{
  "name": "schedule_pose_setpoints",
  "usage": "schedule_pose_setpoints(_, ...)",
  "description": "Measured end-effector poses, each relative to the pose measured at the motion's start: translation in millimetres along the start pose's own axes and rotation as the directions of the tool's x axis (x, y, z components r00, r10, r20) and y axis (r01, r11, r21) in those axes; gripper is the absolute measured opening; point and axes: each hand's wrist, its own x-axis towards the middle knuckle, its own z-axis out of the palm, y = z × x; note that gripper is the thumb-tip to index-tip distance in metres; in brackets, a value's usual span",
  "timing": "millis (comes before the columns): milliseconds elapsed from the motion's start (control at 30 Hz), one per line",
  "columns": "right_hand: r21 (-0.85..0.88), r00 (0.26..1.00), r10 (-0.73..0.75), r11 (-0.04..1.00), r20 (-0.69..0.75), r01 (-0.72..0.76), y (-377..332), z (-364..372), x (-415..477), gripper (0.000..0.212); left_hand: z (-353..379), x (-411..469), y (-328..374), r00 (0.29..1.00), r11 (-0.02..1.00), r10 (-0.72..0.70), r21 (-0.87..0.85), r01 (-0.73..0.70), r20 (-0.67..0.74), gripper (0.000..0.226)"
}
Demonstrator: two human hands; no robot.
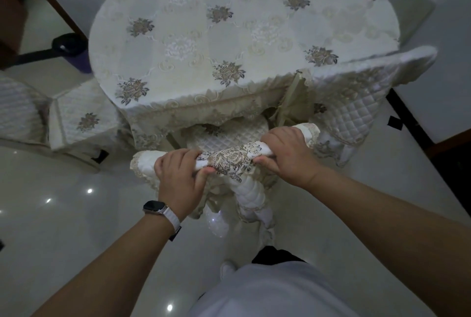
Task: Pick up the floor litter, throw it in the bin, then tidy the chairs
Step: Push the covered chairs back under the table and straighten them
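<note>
A chair [229, 161] with a quilted cream cover and a grey flower pattern stands right in front of me, its seat tucked partly under the round table [237, 36]. My left hand [178, 179] grips the left part of the chair's top rail. My right hand [288, 156] grips the right part of the same rail. Both sets of fingers curl over the rail's far side. I see no litter on the floor.
A second covered chair [84, 120] stands at the table's left, angled outward. A third chair [356, 97] sits close at the right, against the table. A dark object [68, 44] lies on the glossy white floor [76, 227] beyond the table's left edge.
</note>
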Motion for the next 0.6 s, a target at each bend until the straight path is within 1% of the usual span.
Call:
schedule_pose_setpoints(167,0.007,0.999,-0.022,1.0,-0.023,0.022,26.7,12.2,21.9,0.07,14.5,25.9,-1.2,0.999,0.999,-0.042,0.016,0.041,0.027,0.071)
schedule_pose_setpoints(300,0.016,1.0,-0.025,1.0,-0.005,0.025,42.9,18.7,37.5,0.069,23.4,44.2,-0.6,0.997,0.997,-0.072,0.009,0.072,0.039,0.067)
schedule_pose_setpoints(433,0.024,0.999,-0.023,0.999,0.023,0.022,55.4,24.6,50.2,0.068,28.7,59.6,-3.4,0.996,0.997,-0.075,0.0,0.075,0.05,0.075)
schedule_pose_setpoints(600,0.017,1.0,-0.029,0.999,0.009,0.029,62.6,34.9,66.1,0.066,33.6,77.9,-13.3,0.994,0.996,-0.084,-0.009,0.084,0.069,0.076)
